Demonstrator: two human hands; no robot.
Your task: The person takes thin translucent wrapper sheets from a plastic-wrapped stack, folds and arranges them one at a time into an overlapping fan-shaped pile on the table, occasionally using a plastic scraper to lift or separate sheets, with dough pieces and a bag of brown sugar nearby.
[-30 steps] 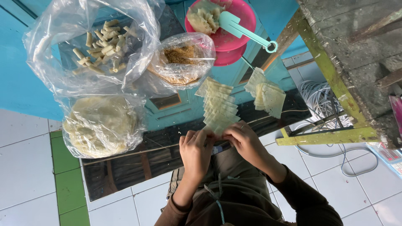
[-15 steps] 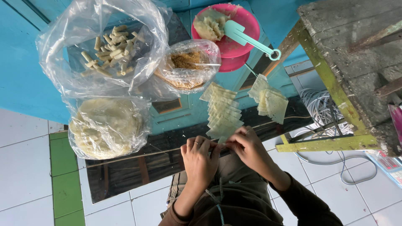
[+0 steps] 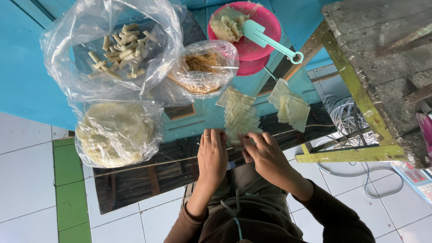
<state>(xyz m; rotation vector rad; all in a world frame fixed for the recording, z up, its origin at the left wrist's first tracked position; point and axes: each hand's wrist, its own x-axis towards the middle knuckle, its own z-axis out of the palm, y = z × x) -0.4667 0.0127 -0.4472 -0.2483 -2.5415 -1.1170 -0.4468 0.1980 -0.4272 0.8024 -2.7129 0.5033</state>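
The nearest sheet of a fanned row of pale square wrappers (image 3: 239, 114) is covered by both hands, so what lies under the fingers cannot be made out. The left hand (image 3: 212, 155) is laid flat, its fingers extended and close together, pressing down at the near end of the row. The right hand (image 3: 263, 152) is bent over the same spot, its fingers curled down onto the sheet; whether a fold is pinched there cannot be told. The forearms are covered by brown sleeves, and the body is cut off at the lower edge.

A second small stack of wrappers (image 3: 290, 105) is seen just to the right, apart from the hands. Beyond, a pink bowl (image 3: 265, 42) of pale filling is seen, with a mint-green spatula (image 3: 270, 40) resting across it. A clear bag of rolled pieces (image 3: 121, 45), a smaller bag of brown crumbs (image 3: 202, 67) and a bag of flat pale sheets (image 3: 114, 132) are set on the left.

Everything is laid on a dark glass tabletop (image 3: 135, 180) in which a turquoise door is mirrored. White floor tiles with a green strip are seen below, a weathered wooden bench (image 3: 378, 67) at the right, and coiled white cable (image 3: 342, 110) beside it.
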